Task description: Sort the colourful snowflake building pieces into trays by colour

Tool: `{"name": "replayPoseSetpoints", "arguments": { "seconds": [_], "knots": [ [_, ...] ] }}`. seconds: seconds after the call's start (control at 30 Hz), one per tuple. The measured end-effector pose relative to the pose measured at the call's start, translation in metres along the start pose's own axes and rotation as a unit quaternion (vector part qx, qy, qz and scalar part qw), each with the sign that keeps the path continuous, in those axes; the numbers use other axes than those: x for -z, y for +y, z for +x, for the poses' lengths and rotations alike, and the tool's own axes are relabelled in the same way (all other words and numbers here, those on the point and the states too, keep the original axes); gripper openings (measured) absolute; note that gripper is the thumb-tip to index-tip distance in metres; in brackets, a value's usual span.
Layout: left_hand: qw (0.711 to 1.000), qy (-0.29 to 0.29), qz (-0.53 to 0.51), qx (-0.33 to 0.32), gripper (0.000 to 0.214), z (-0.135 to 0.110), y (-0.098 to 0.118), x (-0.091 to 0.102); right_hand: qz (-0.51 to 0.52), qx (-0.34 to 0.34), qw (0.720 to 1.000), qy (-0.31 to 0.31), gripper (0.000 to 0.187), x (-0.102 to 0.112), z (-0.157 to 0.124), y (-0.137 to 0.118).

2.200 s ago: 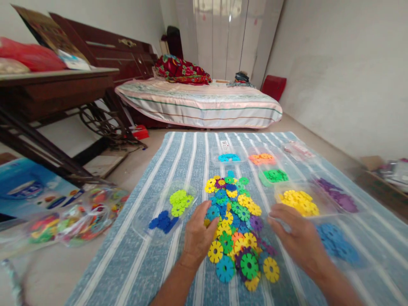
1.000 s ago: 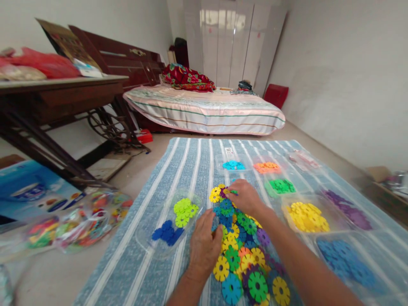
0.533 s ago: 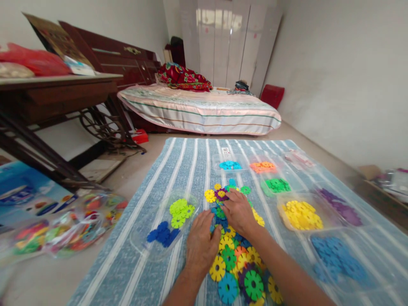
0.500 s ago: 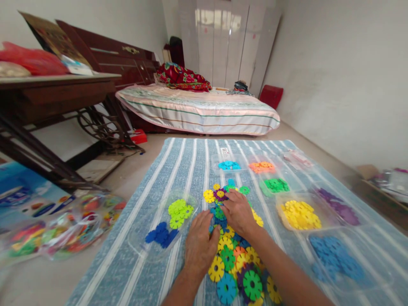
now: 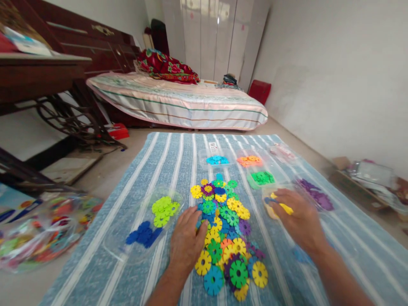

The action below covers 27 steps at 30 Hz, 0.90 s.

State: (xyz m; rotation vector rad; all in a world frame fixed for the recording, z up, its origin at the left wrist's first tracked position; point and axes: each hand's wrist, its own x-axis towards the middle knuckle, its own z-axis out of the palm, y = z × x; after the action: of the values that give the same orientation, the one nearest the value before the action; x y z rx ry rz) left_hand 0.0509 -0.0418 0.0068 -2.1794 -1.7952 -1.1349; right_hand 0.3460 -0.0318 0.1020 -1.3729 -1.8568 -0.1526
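pile of coloured discs (image 5: 223,221) lies between the hands: left hand (image 5: 186,242) rests open on its left edge, while right hand (image 5: 298,219) hovers curled over the yellow tray (image 5: 265,199), its grip impossible to tell.

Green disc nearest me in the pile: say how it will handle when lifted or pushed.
The green disc looks thin, flat plastic, so probably stiff and light. Lying flat on other discs, it likely slides rather than rolls. Its notched rim may snag neighbours.
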Motion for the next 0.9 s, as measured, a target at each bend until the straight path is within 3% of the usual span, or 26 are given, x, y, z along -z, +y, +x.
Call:
{"name": "replayPoseSetpoints", "arguments": {
  "seconds": [0.1,0.17,0.3,0.43,0.6,0.73,0.9],
  "knots": [
    [1.000,-0.006,-0.002,-0.001,0.023,0.000,0.001,0.000,-0.101,0.014,0.995,0.010,0.030,0.040,-0.021,0.031],
    [1.000,-0.013,-0.005,0.004,0.023,0.000,0.002,0.002,-0.175,0.017,0.984,-0.019,0.042,0.059,-0.038,0.047],
    [1.000,-0.020,-0.006,0.012,0.022,-0.001,0.006,0.005,-0.187,0.028,0.980,-0.058,0.049,0.061,-0.064,0.046],
    [1.000,-0.030,0.002,0.006,0.024,0.000,0.008,0.008,-0.067,0.052,0.995,-0.043,0.028,0.021,-0.059,-0.007],
    [0.999,-0.036,0.011,0.003,0.025,0.000,0.010,0.011,0.049,0.078,0.988,-0.121,0.014,-0.050,-0.025,-0.071],
    [0.999,-0.040,0.022,-0.005,0.025,-0.001,0.011,0.012,0.057,0.078,0.978,-0.186,0.011,-0.093,-0.003,-0.087],
    [0.999,-0.040,0.021,-0.002,0.024,-0.002,0.011,0.011,0.019,0.089,0.961,-0.261,0.020,-0.113,0.011,-0.090]
  ]
}}
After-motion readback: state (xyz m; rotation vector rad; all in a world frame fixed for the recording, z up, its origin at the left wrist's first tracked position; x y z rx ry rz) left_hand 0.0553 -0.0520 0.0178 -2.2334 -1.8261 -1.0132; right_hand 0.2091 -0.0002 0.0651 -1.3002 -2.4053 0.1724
